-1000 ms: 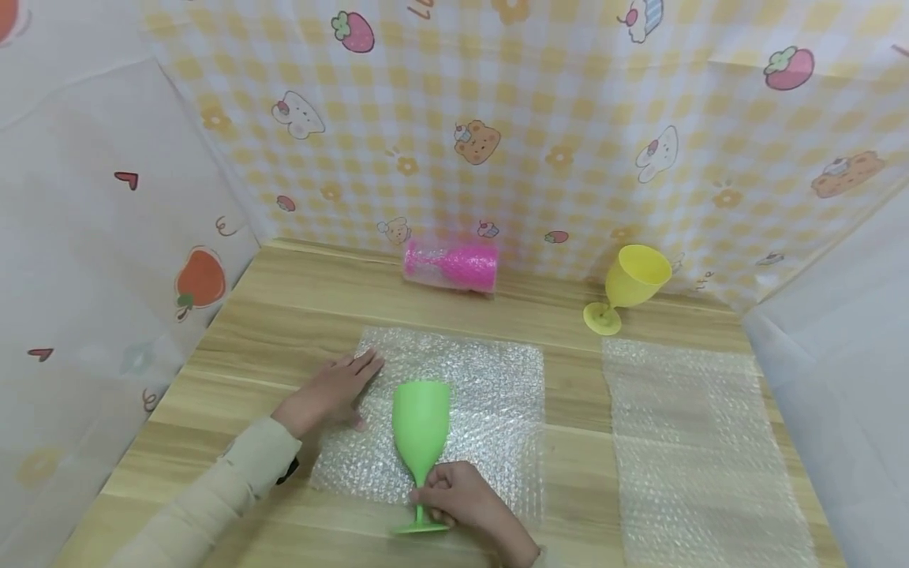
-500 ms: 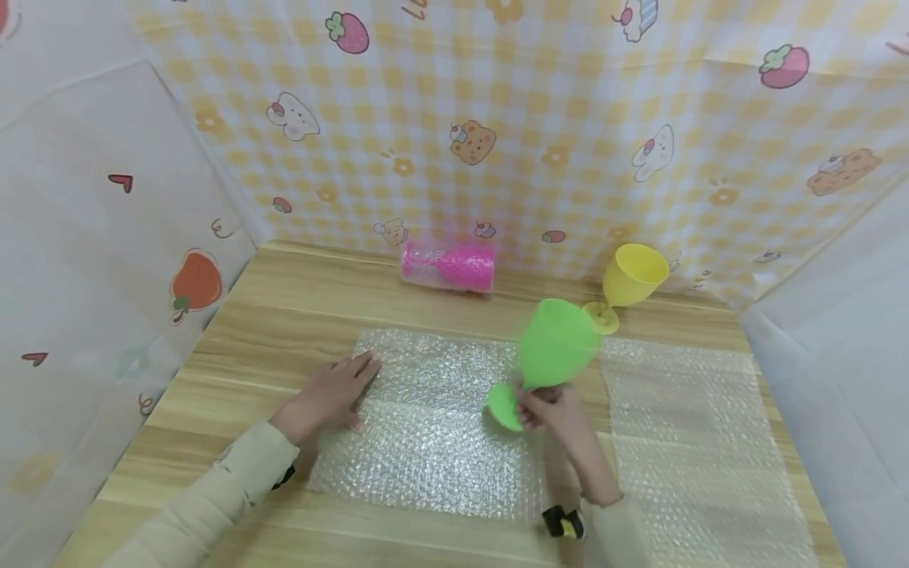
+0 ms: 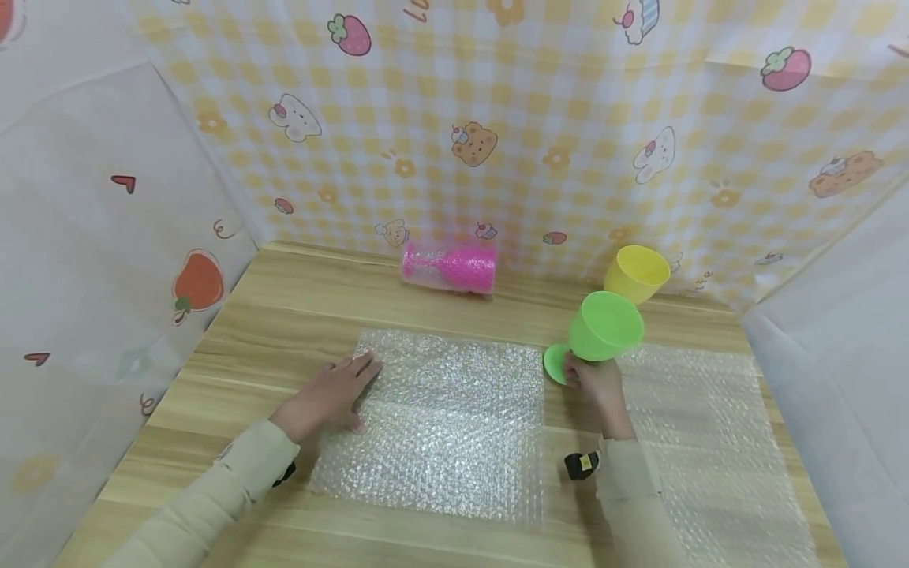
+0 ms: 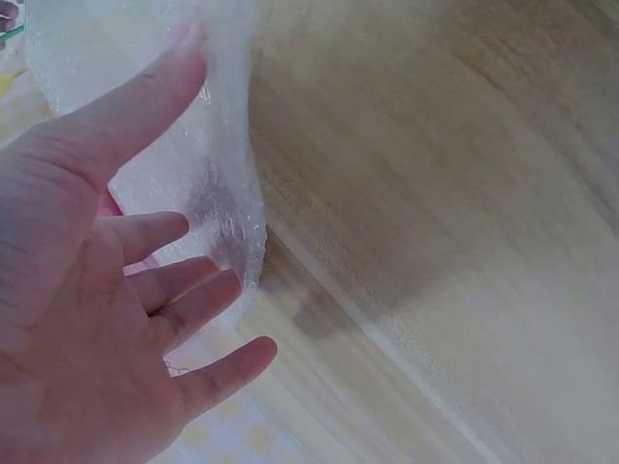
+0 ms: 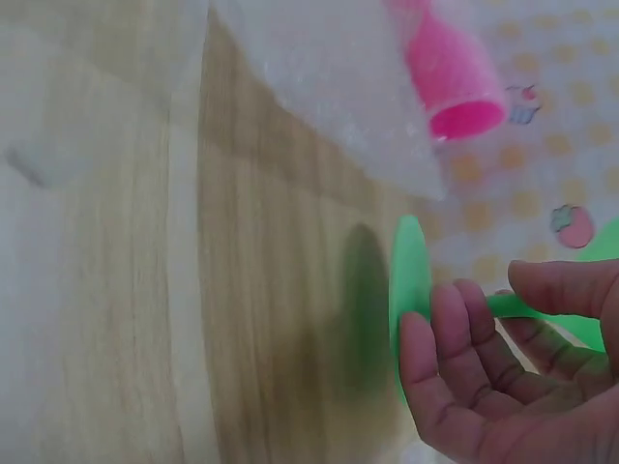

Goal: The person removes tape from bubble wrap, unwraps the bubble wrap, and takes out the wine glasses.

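My right hand [image 3: 596, 380] pinches the stem of a green plastic goblet [image 3: 605, 325], tilted with its cup toward the back right. In the right wrist view the goblet's round foot [image 5: 410, 280] stands just off the table beside the curled fingers. My left hand [image 3: 332, 394] lies with fingers extended on the left edge of a bubble wrap sheet [image 3: 440, 426]. From the left wrist that hand [image 4: 116, 280] shows spread fingers and nothing gripped. Behind the green cup a yellow goblet [image 3: 634, 272] shows its bowl; its stem and foot are hidden.
A pink goblet [image 3: 469, 268] wrapped in bubble wrap lies on its side at the back. Another bubble wrap sheet [image 3: 717, 442] is spread at the right. A patterned cloth [image 3: 525, 181] rises behind the wooden table [image 3: 312, 292], with white cloth at both sides.
My right hand has carried the green goblet from over the front of the middle bubble wrap to the back right, before the yellow goblet. The left hand has stayed in place.
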Tool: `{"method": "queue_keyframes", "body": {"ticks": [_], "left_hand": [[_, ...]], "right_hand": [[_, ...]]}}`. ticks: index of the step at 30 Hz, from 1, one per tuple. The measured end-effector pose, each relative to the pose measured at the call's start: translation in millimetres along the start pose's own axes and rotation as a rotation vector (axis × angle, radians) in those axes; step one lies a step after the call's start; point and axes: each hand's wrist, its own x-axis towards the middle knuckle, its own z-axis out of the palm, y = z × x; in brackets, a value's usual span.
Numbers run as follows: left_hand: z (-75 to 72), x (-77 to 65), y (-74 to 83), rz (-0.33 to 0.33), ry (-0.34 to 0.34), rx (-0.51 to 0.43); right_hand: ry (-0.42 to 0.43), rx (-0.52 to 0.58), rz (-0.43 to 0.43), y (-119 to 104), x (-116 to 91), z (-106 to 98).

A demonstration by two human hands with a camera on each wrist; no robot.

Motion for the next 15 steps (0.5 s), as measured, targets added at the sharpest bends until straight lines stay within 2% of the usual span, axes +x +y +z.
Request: {"method": "queue_keyframes", "body": {"ticks": [7,15], "left_hand": [[-2.7,-0.2,3.1,-0.025,-0.035,-0.015],[-2.7,-0.2,3.9,-0.028,-0.024,-0.040]], "right_hand": [[0.021,0.011,0.117,12,12,10],[-0.018,-0.009,0.087,12,24,9]]}}
